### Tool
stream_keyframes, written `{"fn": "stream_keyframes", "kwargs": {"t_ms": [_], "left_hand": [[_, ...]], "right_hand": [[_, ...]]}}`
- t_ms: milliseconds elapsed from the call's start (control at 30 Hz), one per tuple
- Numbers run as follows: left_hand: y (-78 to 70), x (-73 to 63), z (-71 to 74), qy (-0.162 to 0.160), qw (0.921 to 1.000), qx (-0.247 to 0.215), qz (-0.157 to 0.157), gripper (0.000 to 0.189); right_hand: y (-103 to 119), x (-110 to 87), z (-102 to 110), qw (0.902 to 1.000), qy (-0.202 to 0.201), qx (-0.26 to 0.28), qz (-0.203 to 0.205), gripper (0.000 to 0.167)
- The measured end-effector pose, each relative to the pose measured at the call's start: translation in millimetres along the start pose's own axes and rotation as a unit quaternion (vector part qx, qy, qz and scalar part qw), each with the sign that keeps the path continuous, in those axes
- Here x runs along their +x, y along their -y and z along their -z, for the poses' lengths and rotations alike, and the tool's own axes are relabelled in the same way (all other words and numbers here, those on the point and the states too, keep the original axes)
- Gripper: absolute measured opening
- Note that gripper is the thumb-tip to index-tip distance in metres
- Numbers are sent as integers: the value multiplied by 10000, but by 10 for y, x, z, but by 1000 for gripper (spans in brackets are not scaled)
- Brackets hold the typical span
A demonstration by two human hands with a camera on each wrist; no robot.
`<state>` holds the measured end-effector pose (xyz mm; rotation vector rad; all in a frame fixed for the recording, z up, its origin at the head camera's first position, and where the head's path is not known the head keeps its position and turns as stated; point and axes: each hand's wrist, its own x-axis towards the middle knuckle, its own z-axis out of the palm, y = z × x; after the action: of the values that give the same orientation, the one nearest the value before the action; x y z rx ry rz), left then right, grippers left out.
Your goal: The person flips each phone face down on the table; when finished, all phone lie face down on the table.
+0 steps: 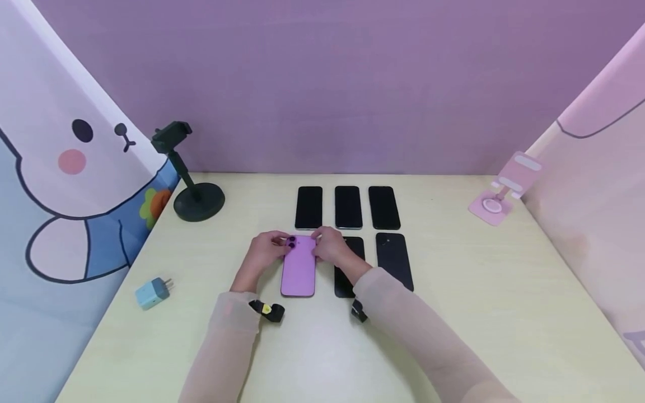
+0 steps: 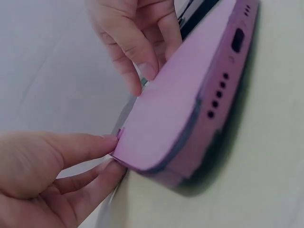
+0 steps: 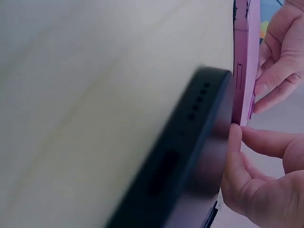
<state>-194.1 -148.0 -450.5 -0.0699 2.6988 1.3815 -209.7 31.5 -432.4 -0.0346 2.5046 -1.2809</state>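
Note:
A pink phone (image 1: 298, 271) lies back up on the table, its camera lenses at the upper left. My left hand (image 1: 264, 249) pinches its upper left edge beside the lenses between thumb and fingers. At the opposite upper corner, my right hand (image 1: 331, 246) pinches the edge with thumb and fingertips. The left wrist view shows the charging port and speaker holes along the phone's bottom edge (image 2: 223, 85). Under the right forearm, a dark phone (image 1: 347, 282) is partly hidden; its bottom end looms close in the right wrist view.
Three black phones (image 1: 309, 207) form a row behind, and another dark phone (image 1: 395, 257) lies right of the hands. A black phone stand (image 1: 199, 201) stands back left, a pink folding stand (image 1: 509, 179) back right. A blue charger plug (image 1: 152, 293) lies at left.

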Motion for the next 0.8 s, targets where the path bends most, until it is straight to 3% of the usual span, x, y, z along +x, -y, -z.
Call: {"fn": "stream_keyframes", "kwargs": {"t_ms": [267, 467, 700, 800], "left_hand": [[-34, -3, -12, 68, 9997, 240, -70, 32], [-46, 17, 23, 122, 9997, 201, -88, 31], [-76, 246, 84, -41, 9984, -70, -551, 31], [-104, 376, 87, -84, 9980, -149, -616, 31]], "right_hand": [[-8, 16, 17, 10000, -30, -50, 28, 37], [25, 30, 70, 9993, 188, -307, 55, 39], [58, 154, 308, 9977, -132, -556, 360, 35], [74, 236, 360, 9980, -243, -349, 463, 37]]}}
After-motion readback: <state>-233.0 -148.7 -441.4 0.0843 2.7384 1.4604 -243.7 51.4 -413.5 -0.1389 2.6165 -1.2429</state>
